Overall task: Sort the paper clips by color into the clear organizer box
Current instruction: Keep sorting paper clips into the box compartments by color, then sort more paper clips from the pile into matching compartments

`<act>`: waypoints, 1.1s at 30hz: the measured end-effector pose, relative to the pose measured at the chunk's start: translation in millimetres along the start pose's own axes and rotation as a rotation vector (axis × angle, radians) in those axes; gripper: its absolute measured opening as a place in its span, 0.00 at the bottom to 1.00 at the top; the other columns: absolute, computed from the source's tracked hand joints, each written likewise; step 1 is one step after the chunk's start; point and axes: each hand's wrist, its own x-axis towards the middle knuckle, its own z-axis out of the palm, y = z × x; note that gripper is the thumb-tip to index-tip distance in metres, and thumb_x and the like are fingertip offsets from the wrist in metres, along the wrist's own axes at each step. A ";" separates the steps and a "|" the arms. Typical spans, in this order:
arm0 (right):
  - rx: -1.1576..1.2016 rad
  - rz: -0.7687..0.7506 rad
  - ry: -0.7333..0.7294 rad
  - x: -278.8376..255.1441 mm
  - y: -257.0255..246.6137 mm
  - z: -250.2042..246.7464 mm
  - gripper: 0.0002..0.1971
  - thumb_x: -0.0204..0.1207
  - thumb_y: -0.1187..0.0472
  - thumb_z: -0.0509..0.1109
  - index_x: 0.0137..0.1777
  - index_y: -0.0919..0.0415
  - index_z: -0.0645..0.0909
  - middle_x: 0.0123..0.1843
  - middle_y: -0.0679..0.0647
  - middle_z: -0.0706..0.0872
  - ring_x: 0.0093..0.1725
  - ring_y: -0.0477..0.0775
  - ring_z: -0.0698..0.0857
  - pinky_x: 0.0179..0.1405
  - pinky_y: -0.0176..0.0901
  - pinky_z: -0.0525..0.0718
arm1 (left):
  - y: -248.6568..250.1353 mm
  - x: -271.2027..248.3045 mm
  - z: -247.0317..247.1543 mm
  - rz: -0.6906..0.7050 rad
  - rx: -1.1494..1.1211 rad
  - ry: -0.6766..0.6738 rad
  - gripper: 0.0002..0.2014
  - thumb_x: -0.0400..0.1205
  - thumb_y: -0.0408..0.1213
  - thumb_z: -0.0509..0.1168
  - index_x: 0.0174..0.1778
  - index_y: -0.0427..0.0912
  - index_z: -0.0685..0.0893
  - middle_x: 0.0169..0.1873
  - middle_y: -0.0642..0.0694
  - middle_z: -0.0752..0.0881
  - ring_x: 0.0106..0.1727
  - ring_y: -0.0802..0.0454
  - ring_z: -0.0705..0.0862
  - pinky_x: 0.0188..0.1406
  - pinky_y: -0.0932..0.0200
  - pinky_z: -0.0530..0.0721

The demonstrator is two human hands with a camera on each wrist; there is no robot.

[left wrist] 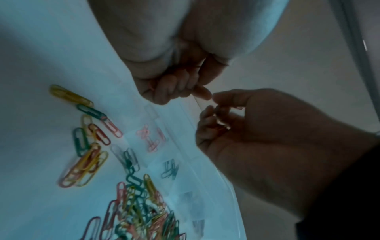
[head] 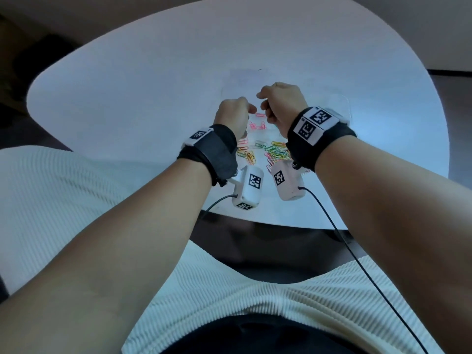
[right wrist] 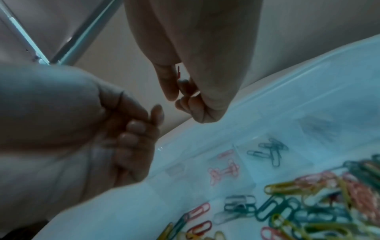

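A loose pile of coloured paper clips (head: 270, 149) lies on the white table just in front of the clear organizer box (head: 342, 103). In the wrist views, one box compartment holds pink clips (left wrist: 152, 139) and the compartment beside it holds dark green clips (right wrist: 269, 151). Both hands hover close together above the box. My right hand (right wrist: 179, 94) pinches a red paper clip (right wrist: 178, 72) between thumb and fingers. My left hand (head: 245, 109) has its fingers curled into the palm, and I see nothing plainly in it. Its index tip nearly touches the right hand (left wrist: 216, 113).
The pile (left wrist: 139, 211) spreads toward me, and stray clips (left wrist: 69, 95) lie to its left. Two white wrist camera units (head: 250, 187) with black cables hang over the table's near edge. Bare white tabletop (head: 127, 98) lies to the left and beyond the box.
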 end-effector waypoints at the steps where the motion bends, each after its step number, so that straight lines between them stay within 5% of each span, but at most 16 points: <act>1: 0.034 0.018 -0.001 1.1 1.3 2.5 0.04 0.72 0.67 0.68 0.38 0.63 0.77 0.29 0.56 0.78 0.27 0.54 0.73 0.27 0.42 0.72 | 2.5 2.5 -0.5 0.011 -0.008 0.011 0.14 0.77 0.31 0.53 0.32 0.41 0.82 0.24 0.45 0.70 0.24 0.48 0.66 0.24 0.62 0.65; 7: 0.261 0.184 0.021 1.5 8.2 2.1 0.14 0.79 0.53 0.68 0.48 0.66 0.77 0.37 0.55 0.73 0.33 0.52 0.70 0.40 0.44 0.72 | 21.2 13.7 4.8 0.022 -0.036 0.051 0.12 0.76 0.32 0.54 0.34 0.42 0.83 0.25 0.44 0.73 0.25 0.49 0.66 0.26 0.62 0.65; 10: 0.304 0.208 -0.007 -2.4 8.5 -4.5 0.20 0.81 0.46 0.64 0.54 0.65 0.78 0.40 0.53 0.72 0.33 0.51 0.68 0.37 0.41 0.70 | 26.7 14.6 15.7 0.037 -0.012 0.032 0.11 0.75 0.34 0.55 0.36 0.42 0.84 0.41 0.33 0.86 0.26 0.49 0.69 0.29 0.61 0.70; 12: 0.351 0.183 -0.021 -6.1 8.4 -11.1 0.22 0.83 0.44 0.62 0.56 0.65 0.79 0.41 0.53 0.76 0.35 0.51 0.72 0.39 0.41 0.75 | 26.3 15.2 24.6 0.041 -0.002 0.011 0.12 0.78 0.32 0.55 0.37 0.39 0.83 0.35 0.36 0.85 0.28 0.48 0.73 0.34 0.58 0.74; 14: 0.383 0.143 -0.031 -10.3 7.2 -19.4 0.21 0.84 0.45 0.61 0.58 0.64 0.79 0.48 0.54 0.83 0.45 0.51 0.81 0.54 0.45 0.81 | 23.4 17.5 30.1 0.051 0.028 -0.020 0.13 0.79 0.32 0.55 0.38 0.36 0.84 0.28 0.42 0.82 0.30 0.46 0.78 0.37 0.58 0.77; 16: 0.394 0.107 -0.041 -14.6 6.0 -30.4 0.19 0.84 0.45 0.60 0.60 0.61 0.78 0.56 0.56 0.85 0.57 0.52 0.84 0.64 0.49 0.81 | 19.7 19.4 31.8 0.077 0.153 -0.067 0.13 0.79 0.33 0.55 0.39 0.37 0.86 0.35 0.44 0.86 0.39 0.45 0.82 0.46 0.54 0.82; 19: 0.349 0.042 -0.012 -21.9 3.6 -48.3 0.19 0.84 0.46 0.60 0.63 0.59 0.79 0.61 0.56 0.85 0.62 0.54 0.84 0.66 0.51 0.80 | 14.9 18.0 27.2 0.117 0.301 -0.145 0.14 0.79 0.32 0.57 0.49 0.36 0.89 0.49 0.44 0.88 0.50 0.47 0.83 0.57 0.55 0.81; 24: 0.189 -0.043 -0.072 -34.6 2.5 -76.2 0.13 0.82 0.52 0.64 0.56 0.58 0.84 0.50 0.55 0.91 0.48 0.55 0.90 0.51 0.46 0.85 | 13.5 7.3 12.3 0.306 0.395 -0.162 0.14 0.83 0.32 0.56 0.54 0.40 0.87 0.52 0.47 0.87 0.50 0.54 0.81 0.57 0.59 0.81; 28: -0.057 -0.117 -0.152 -44.8 12.6 -99.8 0.08 0.82 0.58 0.66 0.53 0.59 0.85 0.45 0.55 0.91 0.40 0.55 0.89 0.41 0.45 0.84 | 9.7 -11.0 -0.3 0.379 0.420 -0.181 0.14 0.80 0.28 0.54 0.42 0.46 0.85 0.39 0.49 0.88 0.37 0.55 0.83 0.37 0.63 0.80; 33: -0.814 -0.230 -0.116 -49.1 35.6 -117.4 0.07 0.81 0.55 0.66 0.54 0.49 0.85 0.49 0.50 0.90 0.45 0.53 0.89 0.47 0.47 0.86 | -15.9 -37.3 -7.1 0.395 0.736 -0.337 0.13 0.78 0.31 0.58 0.39 0.54 0.84 0.35 0.54 0.87 0.39 0.54 0.85 0.44 0.59 0.83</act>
